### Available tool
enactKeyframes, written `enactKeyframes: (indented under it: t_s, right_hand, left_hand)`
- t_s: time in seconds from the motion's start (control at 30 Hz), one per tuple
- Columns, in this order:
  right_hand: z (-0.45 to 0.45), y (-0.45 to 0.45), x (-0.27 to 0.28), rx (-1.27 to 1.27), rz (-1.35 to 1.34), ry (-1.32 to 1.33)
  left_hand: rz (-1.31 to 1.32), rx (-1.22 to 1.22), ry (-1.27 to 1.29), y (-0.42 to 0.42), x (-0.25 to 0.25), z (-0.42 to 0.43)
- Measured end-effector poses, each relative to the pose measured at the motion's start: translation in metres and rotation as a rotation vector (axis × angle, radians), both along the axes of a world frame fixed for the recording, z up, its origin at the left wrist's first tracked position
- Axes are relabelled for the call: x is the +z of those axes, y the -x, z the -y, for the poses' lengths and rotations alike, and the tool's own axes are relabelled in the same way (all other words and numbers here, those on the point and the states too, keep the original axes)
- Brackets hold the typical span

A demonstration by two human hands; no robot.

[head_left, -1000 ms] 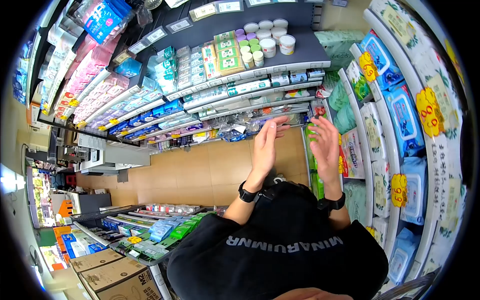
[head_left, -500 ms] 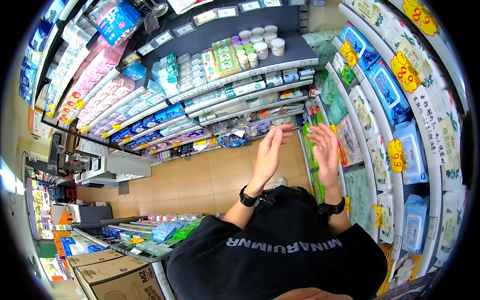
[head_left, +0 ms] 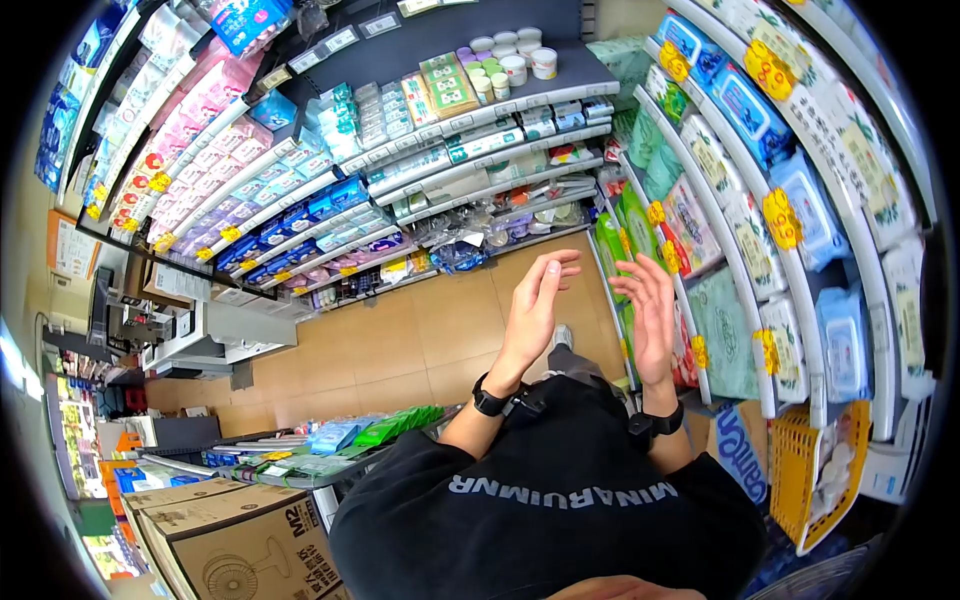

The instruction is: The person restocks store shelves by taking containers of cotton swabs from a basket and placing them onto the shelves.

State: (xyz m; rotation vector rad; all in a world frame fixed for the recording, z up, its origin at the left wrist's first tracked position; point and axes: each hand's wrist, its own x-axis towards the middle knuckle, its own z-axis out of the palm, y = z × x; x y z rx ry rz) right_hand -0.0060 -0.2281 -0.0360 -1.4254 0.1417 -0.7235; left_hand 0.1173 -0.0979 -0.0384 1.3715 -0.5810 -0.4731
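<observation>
My left hand (head_left: pixel 532 308) is raised in front of my chest over the tiled floor, fingers stretched out and pointing right, holding nothing. Facing it across a gap is my right hand (head_left: pixel 648 308), its fingers spread and its palm turned inward, also holding nothing. Each wrist wears a black band. Nearest the right hand are green packs (head_left: pixel 612 262) on the low shelf behind it, with a pale pink-and-white pack (head_left: pixel 688 232) beside them. Neither hand touches any goods.
Shelves of blue wipes packs (head_left: pixel 748 115) rise on the right, above a yellow basket (head_left: pixel 790 500). Ahead, a shelf carries white tubs (head_left: pixel 514 70) and boxed goods. Cardboard boxes (head_left: pixel 240 540) stand at lower left near green packs (head_left: pixel 398 424). Tiled floor (head_left: pixel 400 340) runs between the shelves.
The view has shifted, so the right shelves sit higher and the yellow basket shows more fully. A foot has come further into view. Both hands keep nearly the same pose.
</observation>
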Motion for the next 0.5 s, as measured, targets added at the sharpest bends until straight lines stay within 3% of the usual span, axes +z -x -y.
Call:
enactKeyframes:
  t_s: [0.5]
  right_hand:
    - [-0.084,0.145,0.008,-0.229,-0.035,0.003]
  left_hand:
    - [-0.080,-0.355,0.018,0.114,-0.006,-0.031]
